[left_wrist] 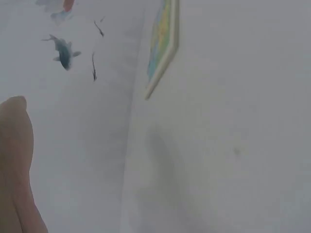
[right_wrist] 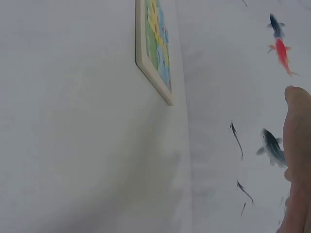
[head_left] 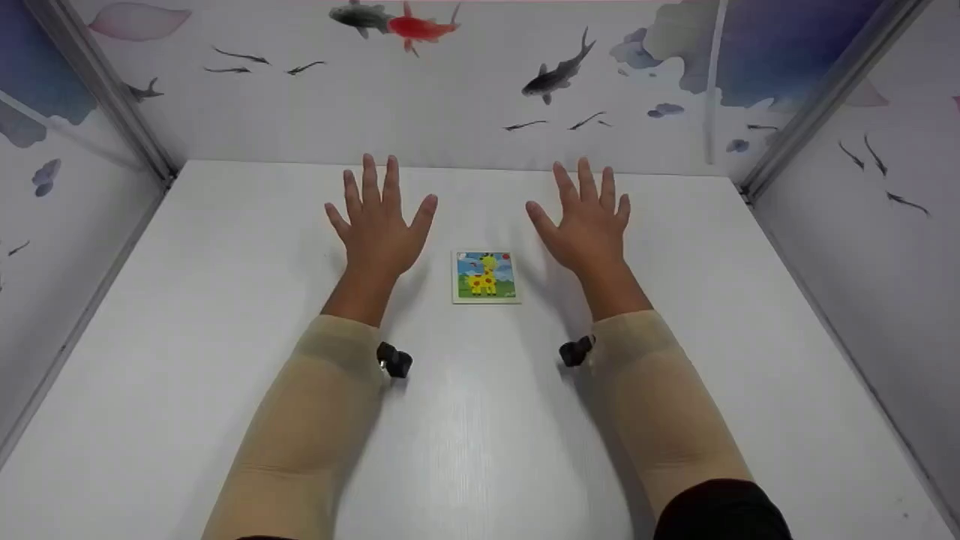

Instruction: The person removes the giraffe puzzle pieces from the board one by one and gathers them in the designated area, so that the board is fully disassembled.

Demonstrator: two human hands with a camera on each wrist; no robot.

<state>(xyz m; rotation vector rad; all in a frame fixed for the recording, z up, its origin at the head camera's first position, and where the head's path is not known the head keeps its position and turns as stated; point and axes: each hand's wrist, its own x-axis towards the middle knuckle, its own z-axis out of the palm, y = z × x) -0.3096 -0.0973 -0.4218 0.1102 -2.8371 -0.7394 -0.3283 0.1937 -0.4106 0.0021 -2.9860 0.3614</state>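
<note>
A small square picture puzzle (head_left: 486,277) with a yellow giraffe, blue sky and green ground lies flat on the white table, between the two hands. To its left, my left hand (head_left: 379,225) is held above the table with fingers straight and spread, touching nothing. My right hand (head_left: 589,225) mirrors it on the other side, fingers spread and holding nothing. In the left wrist view the puzzle's pale edge (left_wrist: 167,58) shows at the top, with part of the left hand (left_wrist: 17,165) at the left. The right wrist view shows the puzzle (right_wrist: 154,53) and the right thumb (right_wrist: 297,131).
The white table (head_left: 465,450) is bounded at the back by a panel (head_left: 450,112) printed with fish, and by side panels with metal corner posts (head_left: 105,90). Small black cameras (head_left: 395,360) sit on the inner side of both wrists. Shadows of the arms fall on the table.
</note>
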